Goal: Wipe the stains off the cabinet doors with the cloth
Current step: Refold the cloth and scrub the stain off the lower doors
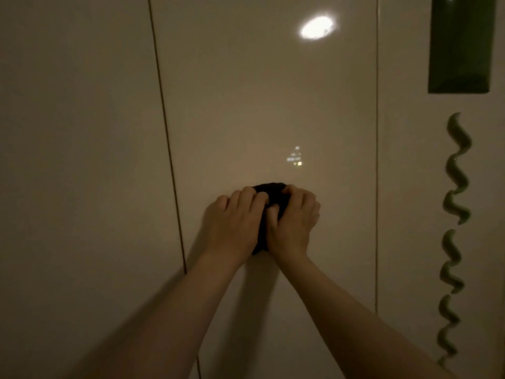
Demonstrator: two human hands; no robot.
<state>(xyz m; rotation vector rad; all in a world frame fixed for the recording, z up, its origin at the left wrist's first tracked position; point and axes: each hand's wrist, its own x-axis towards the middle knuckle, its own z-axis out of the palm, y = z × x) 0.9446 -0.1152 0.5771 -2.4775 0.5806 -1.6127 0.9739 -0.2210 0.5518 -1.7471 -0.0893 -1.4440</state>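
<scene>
Pressing against the middle cabinet door (267, 105), a dark cloth (270, 191) sits bunched into a thick wad, nearly black in the dim light, its surface looking soft and matte. The door is smooth, glossy and beige, mirroring a bright oval lamp glare (317, 27). Thin dark seams part it from the doors on either side. The left hand (232, 228) and right hand (293, 228) lie close together over the cloth, fingers curled around it and knuckles raised. Only the cloth's top edge, beyond the fingertips, and a strip between the hands show. A wavy green decoration (455, 228) runs down the right-hand panel.
</scene>
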